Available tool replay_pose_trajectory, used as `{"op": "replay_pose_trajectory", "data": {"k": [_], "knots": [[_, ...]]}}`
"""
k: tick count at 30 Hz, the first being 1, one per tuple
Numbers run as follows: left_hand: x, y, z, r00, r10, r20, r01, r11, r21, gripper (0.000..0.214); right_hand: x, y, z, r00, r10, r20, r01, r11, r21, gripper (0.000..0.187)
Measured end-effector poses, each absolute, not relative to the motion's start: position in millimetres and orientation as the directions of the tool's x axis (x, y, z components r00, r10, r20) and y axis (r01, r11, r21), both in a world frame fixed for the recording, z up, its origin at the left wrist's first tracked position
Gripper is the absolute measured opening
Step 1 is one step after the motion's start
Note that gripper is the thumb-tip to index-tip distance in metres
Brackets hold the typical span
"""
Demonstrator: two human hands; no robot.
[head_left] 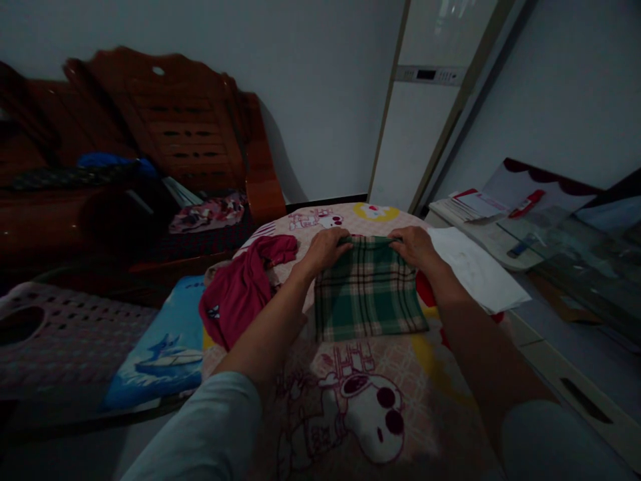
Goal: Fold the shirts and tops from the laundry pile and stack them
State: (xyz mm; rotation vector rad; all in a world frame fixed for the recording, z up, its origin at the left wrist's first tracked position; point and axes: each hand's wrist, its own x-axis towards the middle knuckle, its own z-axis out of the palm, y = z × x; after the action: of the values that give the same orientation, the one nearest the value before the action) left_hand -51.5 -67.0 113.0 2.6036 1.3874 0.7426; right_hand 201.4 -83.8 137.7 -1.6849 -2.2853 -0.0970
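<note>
A green plaid cloth [370, 294], which looks like a folded garment, lies on the patterned table cover [431, 427]. At its far left corner my left hand [328, 248] is closed, pinching the edge. My right hand [411, 246] grips the far right corner in the same way, so the far edge runs between both hands. The near part of the cloth rests flat. A crumpled magenta garment [240, 287] sits to the left, beside my left forearm.
White papers [471, 267] lie right of the cloth. Further right stands a cabinet [501, 234] with a glass panel and a red item [527, 203]. A wooden bench [180, 133], a blue cushion [170, 341] and a pink woven seat [75, 334] are at left. A tall air conditioner [415, 133] stands behind.
</note>
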Motion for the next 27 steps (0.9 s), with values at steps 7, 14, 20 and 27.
{"op": "replay_pose_trajectory", "data": {"k": [7, 14, 20, 27], "knots": [[-50.0, -23.7, 112.9, 0.43, 0.845, 0.32, 0.825, -0.511, 0.241, 0.025, 188.2, -37.8, 140.3, -0.266, 0.932, 0.247, 0.96, 0.279, -0.016, 0.025], [-39.4, 6.7, 97.4, 0.335, 0.887, 0.319, 0.895, -0.405, 0.186, 0.031, 173.8, -7.0, 123.8, -0.229, 0.953, 0.199, 0.972, 0.214, 0.094, 0.032], [-30.4, -50.0, 34.1, 0.37, 0.865, 0.338, 0.827, -0.472, 0.304, 0.047, 171.9, -56.9, 65.4, -0.266, 0.933, 0.244, 0.964, 0.265, 0.037, 0.034], [-44.0, -104.9, -5.1, 0.49, 0.85, 0.195, 0.801, -0.527, 0.284, 0.054, 202.2, -113.6, 0.9, -0.267, 0.931, 0.251, 0.955, 0.29, -0.062, 0.042]]}}
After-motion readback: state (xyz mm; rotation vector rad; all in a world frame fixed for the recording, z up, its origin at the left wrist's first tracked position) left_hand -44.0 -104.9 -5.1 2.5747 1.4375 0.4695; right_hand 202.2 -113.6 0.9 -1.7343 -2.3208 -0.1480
